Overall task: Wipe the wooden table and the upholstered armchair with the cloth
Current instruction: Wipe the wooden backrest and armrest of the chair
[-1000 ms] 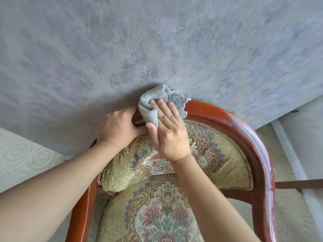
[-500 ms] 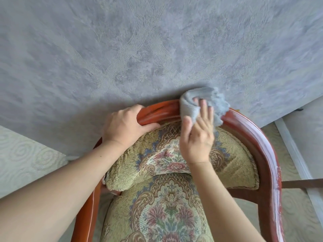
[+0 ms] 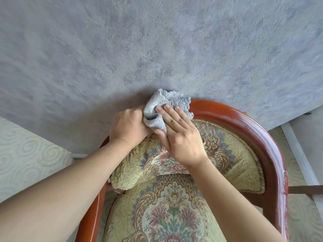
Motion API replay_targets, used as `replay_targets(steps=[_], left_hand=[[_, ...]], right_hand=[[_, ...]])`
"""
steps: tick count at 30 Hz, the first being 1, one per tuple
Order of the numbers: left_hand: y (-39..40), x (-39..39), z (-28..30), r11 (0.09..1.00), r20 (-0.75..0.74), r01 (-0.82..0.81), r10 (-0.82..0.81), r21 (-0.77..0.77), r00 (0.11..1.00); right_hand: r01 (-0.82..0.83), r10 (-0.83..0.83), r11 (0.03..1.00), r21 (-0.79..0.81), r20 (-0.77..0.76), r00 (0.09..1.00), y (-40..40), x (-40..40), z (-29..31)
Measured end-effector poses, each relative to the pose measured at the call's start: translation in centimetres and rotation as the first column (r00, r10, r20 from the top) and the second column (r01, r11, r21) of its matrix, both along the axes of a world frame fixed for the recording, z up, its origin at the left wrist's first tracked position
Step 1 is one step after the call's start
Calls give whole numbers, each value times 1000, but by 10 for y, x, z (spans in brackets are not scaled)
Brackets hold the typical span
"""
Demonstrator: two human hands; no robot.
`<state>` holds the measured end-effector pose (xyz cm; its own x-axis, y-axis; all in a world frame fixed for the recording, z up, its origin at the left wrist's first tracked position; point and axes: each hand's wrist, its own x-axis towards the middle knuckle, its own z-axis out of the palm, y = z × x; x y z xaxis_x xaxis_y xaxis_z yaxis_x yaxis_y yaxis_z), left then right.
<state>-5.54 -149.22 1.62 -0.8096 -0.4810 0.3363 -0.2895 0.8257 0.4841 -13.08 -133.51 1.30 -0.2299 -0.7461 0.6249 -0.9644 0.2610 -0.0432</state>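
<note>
The armchair has a curved, glossy red-brown wooden frame (image 3: 251, 130) and floral green-gold upholstery (image 3: 227, 154) on its back and seat. A crumpled grey cloth (image 3: 167, 102) lies on the top rail of the backrest, close to the wall. My right hand (image 3: 180, 137) presses the cloth onto the rail with straight fingers, thumb under the cloth's lower edge. My left hand (image 3: 129, 126) grips the top rail just left of the cloth, fingers curled over the far side and hidden. The wooden table is not in view.
A grey textured wall (image 3: 157, 49) stands directly behind the chair. Pale swirl-patterned floor (image 3: 29, 154) shows at left and right. A white skirting strip (image 3: 297, 151) runs along the right side, with a brown bar (image 3: 305, 189) beside the chair's right arm.
My right hand slid the cloth along the top rail, first to the right, then back left until it touches my left hand. My left hand kept its grip on the rail.
</note>
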Motion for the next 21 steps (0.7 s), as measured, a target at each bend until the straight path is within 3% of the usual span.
replay_targets(steps=[5,10,15,17,21], left_hand=[[-3,0,-3,1000,34,-5,6,-20,999],[-4,-1,-4,1000,59,0,0,7,998],[-3,-1,-5,1000,36,16,-16,2,999],[-3,-1,-5,1000,32,-9,9,-7,999],[-1,-3,-5,996,28,-39,42,-85,999]], right_hand=[[210,-209,974,-86,23,978,11,-11,1],[438,-435,886,-154,52,899,59,-40,-3],[652,-586,718,-242,296,755,37,-25,-8],[609,-522,747,-267,332,786,7,-9,-10],[298,-278,938,-180,128,952,-13,2,-15]])
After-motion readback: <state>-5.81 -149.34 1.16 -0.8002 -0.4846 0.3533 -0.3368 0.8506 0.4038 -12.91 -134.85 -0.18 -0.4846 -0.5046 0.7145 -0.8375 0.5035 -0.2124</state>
